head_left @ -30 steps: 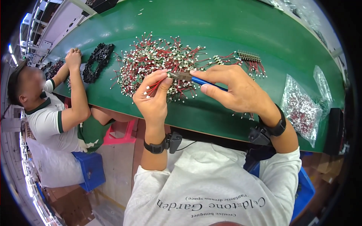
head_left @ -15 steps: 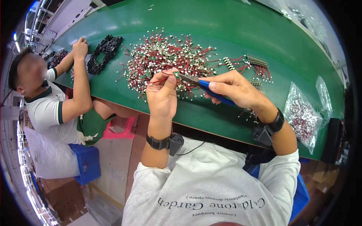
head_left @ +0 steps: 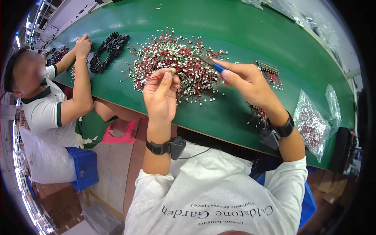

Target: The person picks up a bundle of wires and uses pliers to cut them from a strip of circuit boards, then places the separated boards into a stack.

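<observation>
Between the thumb and fingers of my left hand (head_left: pixel 161 92) is a small wired circuit board (head_left: pixel 172 73), its red leads running off to the left. My fingers hide much of it. My right hand (head_left: pixel 248 82) grips blue-handled pliers (head_left: pixel 219 67). Their metal jaws point up and left, over the pile and apart from the board in my left hand. Beneath and beyond both hands spreads a big heap of small boards with red wires and white connectors (head_left: pixel 158 56).
Strips of joined boards with red wires (head_left: pixel 268 70) lie right of my right hand on the green table (head_left: pixel 219 23). Clear bags of wired parts (head_left: pixel 312 121) rest farther right. A co-worker (head_left: pixel 51 109) sits at left, near a black bundle of parts (head_left: pixel 107 53).
The pliers have pulled away from the board, up and over the heap. My left hand has shifted slightly left and down, still pinching the board.
</observation>
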`<state>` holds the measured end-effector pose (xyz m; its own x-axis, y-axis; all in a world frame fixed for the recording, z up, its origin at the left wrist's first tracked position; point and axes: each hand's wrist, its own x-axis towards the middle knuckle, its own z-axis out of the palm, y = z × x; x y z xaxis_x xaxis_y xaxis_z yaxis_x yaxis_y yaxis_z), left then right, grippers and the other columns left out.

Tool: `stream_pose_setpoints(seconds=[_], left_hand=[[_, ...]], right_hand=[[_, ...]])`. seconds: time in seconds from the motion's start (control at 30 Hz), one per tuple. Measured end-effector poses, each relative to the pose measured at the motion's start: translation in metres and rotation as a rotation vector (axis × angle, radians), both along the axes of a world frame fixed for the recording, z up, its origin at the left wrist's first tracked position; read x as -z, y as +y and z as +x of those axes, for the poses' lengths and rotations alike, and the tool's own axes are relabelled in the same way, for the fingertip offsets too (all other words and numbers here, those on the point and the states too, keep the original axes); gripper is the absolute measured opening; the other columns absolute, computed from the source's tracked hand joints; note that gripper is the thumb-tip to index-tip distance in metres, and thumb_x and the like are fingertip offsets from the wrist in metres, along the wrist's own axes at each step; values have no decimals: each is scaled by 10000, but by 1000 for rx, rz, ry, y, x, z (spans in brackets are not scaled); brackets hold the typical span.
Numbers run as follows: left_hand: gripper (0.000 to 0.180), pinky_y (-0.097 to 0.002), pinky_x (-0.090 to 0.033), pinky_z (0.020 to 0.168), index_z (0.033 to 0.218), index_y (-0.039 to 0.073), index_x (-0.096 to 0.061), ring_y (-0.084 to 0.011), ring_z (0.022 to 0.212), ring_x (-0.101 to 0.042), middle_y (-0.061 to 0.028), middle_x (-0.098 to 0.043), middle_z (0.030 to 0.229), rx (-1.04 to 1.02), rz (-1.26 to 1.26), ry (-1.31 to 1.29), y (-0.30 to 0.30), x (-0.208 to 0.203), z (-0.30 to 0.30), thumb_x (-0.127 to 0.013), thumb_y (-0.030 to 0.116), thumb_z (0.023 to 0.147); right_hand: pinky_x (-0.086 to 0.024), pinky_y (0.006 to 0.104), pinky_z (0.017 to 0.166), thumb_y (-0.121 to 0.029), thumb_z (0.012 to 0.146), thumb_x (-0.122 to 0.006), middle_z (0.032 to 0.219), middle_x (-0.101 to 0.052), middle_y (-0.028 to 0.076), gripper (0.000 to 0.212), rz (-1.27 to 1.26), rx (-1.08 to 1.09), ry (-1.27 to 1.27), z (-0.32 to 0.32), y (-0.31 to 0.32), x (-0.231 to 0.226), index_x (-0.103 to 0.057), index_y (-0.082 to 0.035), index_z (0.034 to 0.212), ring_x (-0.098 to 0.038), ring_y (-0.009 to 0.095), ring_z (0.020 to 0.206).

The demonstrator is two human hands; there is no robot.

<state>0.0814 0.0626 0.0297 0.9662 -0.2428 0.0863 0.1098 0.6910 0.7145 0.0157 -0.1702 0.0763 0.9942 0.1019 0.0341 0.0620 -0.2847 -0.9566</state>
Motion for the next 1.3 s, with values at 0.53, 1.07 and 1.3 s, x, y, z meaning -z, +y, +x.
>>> stream_pose_setpoints(seconds=[0.53,1.07,1.3], left_hand=[[260,-225,-508,742,1119,-71,-641,-105,821,-606,-97,-597,1070,-98,736,-397,-27,-33,34,-628,-45,861],[185,-275,-519,831,936,-15,-711,-181,932,-649,-133,-696,988,-284,551,-574,-18,-25,2,-744,-59,760],[181,-286,-516,837,920,-18,-711,-201,935,-656,-153,-699,972,-268,546,-591,-6,-25,1,-756,-54,748]], right_hand=[[-469,389,762,-204,884,-617,918,-627,154,373,-634,223,-421,-15,-13,-15,-610,-76,1234,-597,314,843],[-463,356,645,-174,914,-571,793,-654,152,368,-230,-87,-378,-18,5,-18,-594,-34,1253,-615,262,688],[-452,338,612,-174,930,-544,749,-627,138,373,-196,-118,-230,-23,13,-28,-577,-19,1268,-572,236,633]])
